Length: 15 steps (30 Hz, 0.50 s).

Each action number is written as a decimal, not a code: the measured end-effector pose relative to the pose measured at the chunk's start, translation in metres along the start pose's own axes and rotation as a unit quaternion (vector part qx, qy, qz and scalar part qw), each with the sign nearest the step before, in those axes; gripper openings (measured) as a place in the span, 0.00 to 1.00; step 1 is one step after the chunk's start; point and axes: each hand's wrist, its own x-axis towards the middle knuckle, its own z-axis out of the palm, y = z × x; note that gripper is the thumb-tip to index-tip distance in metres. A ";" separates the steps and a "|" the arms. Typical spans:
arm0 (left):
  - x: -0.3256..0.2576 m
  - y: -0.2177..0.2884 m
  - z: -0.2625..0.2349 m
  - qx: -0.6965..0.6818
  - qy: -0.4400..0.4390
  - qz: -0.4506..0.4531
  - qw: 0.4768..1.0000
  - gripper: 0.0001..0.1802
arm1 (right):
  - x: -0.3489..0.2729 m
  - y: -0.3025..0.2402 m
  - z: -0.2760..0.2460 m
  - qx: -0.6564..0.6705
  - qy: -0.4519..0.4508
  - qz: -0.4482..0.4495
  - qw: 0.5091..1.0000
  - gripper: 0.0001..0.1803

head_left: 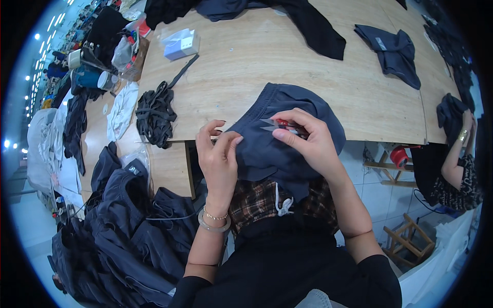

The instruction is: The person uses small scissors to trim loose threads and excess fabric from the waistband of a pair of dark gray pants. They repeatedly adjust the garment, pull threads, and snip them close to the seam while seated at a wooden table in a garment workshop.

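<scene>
A dark blue-grey garment (pixel 303 105) with a gathered elastic waistband lies over the table's near edge and hangs down into my lap. At the left end of the waistband, my left hand (pixel 217 154) has its fingers bent and pinched on the garment's edge. My right hand (pixel 310 141) is closed around small thread snips (pixel 269 124) with red on the handle. Their pointed blades face left, parted, just above the cloth beside the waistband. Part of the snips is hidden by my fingers.
On the wooden table (pixel 231 66) are a tangled heap of dark straps (pixel 155 115), a tissue box (pixel 181 45) and another dark garment (pixel 393 51). More dark garments (pixel 128 220) are piled at my left. At the right, a co-worker's hand (pixel 467 120) touches dark cloth; a wooden stool (pixel 409 240) stands below.
</scene>
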 end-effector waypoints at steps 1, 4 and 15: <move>-0.005 -0.010 0.003 -0.065 -0.009 -0.054 0.996 0.02 | 0.000 0.009 0.002 0.010 0.003 0.019 1.000 0.17; -0.014 -0.020 0.001 -0.217 -0.047 -0.256 0.941 0.06 | 0.002 0.027 0.006 -0.015 -0.007 0.080 0.997 0.20; -0.056 -0.061 0.027 -0.131 -0.153 -0.219 0.955 0.26 | -0.017 0.120 -0.005 -0.314 0.033 0.039 0.948 0.12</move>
